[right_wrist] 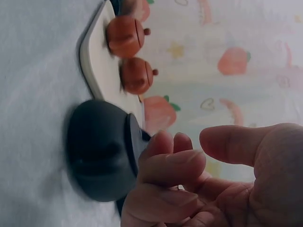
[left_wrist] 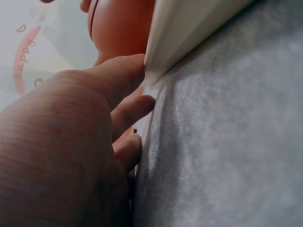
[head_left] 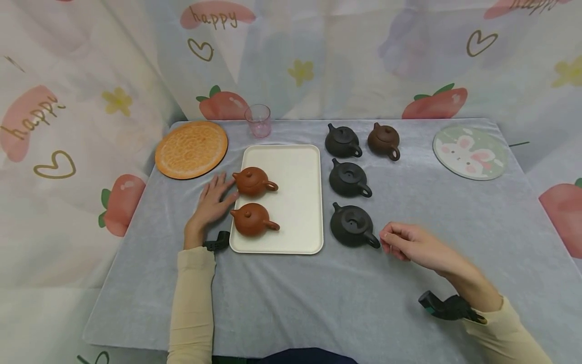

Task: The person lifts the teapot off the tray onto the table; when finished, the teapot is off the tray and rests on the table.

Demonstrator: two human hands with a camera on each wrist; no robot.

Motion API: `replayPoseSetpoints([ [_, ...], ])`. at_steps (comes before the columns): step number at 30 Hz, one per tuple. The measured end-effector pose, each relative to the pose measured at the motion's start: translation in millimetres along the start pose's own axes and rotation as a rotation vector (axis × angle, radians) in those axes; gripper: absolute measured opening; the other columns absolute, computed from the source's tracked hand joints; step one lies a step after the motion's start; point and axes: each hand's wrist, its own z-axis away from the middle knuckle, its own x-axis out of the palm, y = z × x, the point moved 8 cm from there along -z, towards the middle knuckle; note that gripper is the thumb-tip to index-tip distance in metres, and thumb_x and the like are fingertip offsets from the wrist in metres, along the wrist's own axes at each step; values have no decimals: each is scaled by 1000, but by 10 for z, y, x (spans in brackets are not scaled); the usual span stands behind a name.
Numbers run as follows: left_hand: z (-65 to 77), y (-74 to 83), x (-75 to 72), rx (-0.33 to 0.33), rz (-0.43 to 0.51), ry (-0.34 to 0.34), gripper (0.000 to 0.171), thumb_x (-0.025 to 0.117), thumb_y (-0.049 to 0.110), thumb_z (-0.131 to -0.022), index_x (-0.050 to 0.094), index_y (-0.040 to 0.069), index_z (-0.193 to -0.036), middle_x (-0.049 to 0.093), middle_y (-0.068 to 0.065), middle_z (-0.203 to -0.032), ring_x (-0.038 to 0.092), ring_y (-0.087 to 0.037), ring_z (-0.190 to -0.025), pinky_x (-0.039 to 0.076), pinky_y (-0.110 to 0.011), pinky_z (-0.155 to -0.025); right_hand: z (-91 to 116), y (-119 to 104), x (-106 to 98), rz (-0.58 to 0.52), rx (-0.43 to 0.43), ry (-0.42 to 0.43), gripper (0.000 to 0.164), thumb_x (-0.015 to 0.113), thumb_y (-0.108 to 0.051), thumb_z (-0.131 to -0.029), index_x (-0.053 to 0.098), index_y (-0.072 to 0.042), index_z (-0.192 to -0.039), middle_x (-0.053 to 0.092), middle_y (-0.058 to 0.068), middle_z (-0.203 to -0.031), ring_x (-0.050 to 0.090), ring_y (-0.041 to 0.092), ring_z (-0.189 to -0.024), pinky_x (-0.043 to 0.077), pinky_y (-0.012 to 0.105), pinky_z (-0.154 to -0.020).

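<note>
Two reddish-brown teapots, a rear one and a front one, sit on the left part of a cream tray. My left hand lies beside the tray with fingers spread, its thumb tip at the tray's edge in the left wrist view. To the right of the tray stands the nearest black teapot, its handle pointing toward my right hand. That hand holds nothing; its fingers are loosely bent by the handle, and the right wrist view shows the thumb apart from them.
Behind the nearest black teapot stand a middle black one, a far black one and a dark brown teapot. An orange round mat and a pink glass are at the back left, a rabbit mat at the back right.
</note>
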Motion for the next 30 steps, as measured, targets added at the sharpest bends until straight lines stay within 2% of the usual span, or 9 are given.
replayPoseSetpoints([
  [10,-13,-15,6,-25,-10,5,66,47,47,-100,33,12,-154,6,-11,-165,-5,-28,-152,-6,-48,-120,-63,-215,246,90,-69,-79,33,48,-30,-104,59,-3,-89,45,-1,-62,40,9,-52,34,27,-47],
  [15,-11,-20,11,-26,-16,2,66,46,48,-100,32,13,-154,5,-11,-165,-5,-29,-152,-6,-49,-120,-134,-327,346,121,-97,-112,29,50,-28,-103,60,-4,-89,51,3,-67,44,9,-55,37,25,-49],
  [20,1,-31,-3,-27,-13,7,67,47,49,-99,32,13,-154,5,-11,-165,-5,-29,-152,-6,-49,-120,-239,-445,456,136,-126,-151,28,51,-28,-103,60,-4,-89,53,4,-69,45,10,-54,37,26,-49],
  [25,-1,-28,-7,-20,-12,8,66,47,47,-100,32,13,-154,5,-11,-165,-5,-29,-152,-6,-49,-120,-385,-539,562,162,-166,-186,31,51,-29,-103,60,-5,-86,50,0,-63,41,10,-50,36,26,-48],
  [30,2,-16,-3,-16,-15,4,65,47,45,-100,32,12,-154,6,-13,-164,-5,-31,-152,-6,-50,-120,-527,-580,607,176,-164,-206,31,51,-27,-102,59,-3,-85,51,2,-62,42,11,-50,36,25,-47],
])
